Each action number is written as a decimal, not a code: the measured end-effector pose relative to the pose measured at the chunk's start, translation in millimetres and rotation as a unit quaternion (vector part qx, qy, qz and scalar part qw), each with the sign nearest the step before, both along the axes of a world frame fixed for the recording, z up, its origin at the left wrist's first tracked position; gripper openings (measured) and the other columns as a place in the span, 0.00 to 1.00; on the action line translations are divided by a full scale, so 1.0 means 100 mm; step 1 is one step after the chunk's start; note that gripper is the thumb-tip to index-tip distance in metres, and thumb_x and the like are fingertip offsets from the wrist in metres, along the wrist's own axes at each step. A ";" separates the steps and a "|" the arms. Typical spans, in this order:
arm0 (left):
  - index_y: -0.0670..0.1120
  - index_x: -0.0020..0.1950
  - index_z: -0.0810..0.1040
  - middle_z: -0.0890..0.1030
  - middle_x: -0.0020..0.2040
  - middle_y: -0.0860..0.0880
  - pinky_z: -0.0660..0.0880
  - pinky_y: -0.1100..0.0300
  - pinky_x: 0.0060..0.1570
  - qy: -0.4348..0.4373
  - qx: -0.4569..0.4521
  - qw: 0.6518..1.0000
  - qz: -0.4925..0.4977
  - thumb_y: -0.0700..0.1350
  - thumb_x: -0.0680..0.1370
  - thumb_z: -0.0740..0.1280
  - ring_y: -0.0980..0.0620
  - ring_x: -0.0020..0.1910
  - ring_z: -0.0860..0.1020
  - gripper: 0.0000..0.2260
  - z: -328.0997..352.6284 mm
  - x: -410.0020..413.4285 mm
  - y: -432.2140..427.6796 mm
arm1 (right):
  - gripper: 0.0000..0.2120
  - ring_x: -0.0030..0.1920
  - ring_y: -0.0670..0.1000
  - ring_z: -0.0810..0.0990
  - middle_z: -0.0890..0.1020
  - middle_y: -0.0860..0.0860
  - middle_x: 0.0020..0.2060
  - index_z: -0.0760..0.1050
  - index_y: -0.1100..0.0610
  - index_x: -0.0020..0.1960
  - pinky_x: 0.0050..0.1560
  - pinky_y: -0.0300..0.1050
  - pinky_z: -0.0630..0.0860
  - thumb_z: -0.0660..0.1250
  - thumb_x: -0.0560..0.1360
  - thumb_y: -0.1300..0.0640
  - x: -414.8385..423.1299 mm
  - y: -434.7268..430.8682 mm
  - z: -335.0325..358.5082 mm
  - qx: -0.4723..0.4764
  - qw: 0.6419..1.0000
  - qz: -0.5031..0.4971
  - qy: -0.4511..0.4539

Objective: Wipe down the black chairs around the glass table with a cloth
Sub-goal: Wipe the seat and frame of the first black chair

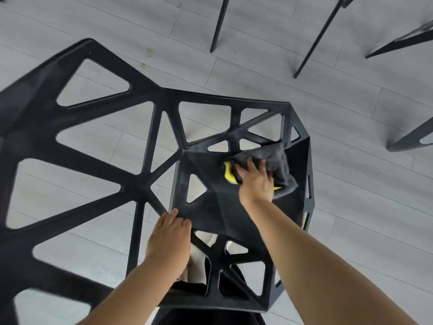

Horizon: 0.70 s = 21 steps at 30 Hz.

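A black chair [145,141] with triangular cut-outs fills most of the head view, seen from above, its wide backrest at the left and its seat in the middle. My right hand [256,181] presses a grey cloth with a yellow side [278,165] flat against the far right part of the seat. My left hand [169,233] grips a black bar at the seat's near left edge. Both forearms reach in from the bottom of the frame.
Thin black legs [219,24] of other chairs or the table stand on the pale grey plank floor [328,102] at the top and right. A black chair base [410,139] sits at the right edge. Dark clothing shows below the seat.
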State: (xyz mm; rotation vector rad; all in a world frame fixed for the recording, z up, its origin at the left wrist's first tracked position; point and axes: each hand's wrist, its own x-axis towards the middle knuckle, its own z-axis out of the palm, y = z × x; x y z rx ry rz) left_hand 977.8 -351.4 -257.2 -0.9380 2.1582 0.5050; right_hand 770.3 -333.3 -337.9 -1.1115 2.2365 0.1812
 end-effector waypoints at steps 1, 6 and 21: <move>0.46 0.73 0.60 0.65 0.73 0.48 0.46 0.53 0.75 -0.001 0.002 1.000 -0.003 0.44 0.82 0.52 0.48 0.76 0.52 0.19 -0.01 0.05 0.02 | 0.28 0.76 0.57 0.44 0.53 0.47 0.77 0.61 0.40 0.73 0.73 0.60 0.53 0.59 0.78 0.62 0.17 -0.03 -0.02 0.010 0.999 0.035 -0.016; 0.45 0.73 0.62 0.66 0.73 0.46 0.49 0.51 0.75 -0.006 -0.014 0.999 -0.036 0.42 0.80 0.54 0.47 0.75 0.55 0.20 0.05 0.32 0.11 | 0.27 0.75 0.58 0.47 0.51 0.47 0.77 0.60 0.39 0.73 0.70 0.61 0.57 0.61 0.78 0.58 0.71 0.22 -0.10 0.038 0.989 0.141 -0.014; 0.45 0.59 0.71 0.77 0.57 0.47 0.66 0.54 0.62 0.074 -0.026 0.988 -0.136 0.37 0.78 0.55 0.47 0.58 0.72 0.12 0.36 0.77 0.65 | 0.21 0.69 0.56 0.62 0.65 0.49 0.71 0.70 0.42 0.68 0.65 0.53 0.68 0.61 0.78 0.59 0.86 1.77 0.48 0.110 0.993 -0.012 0.047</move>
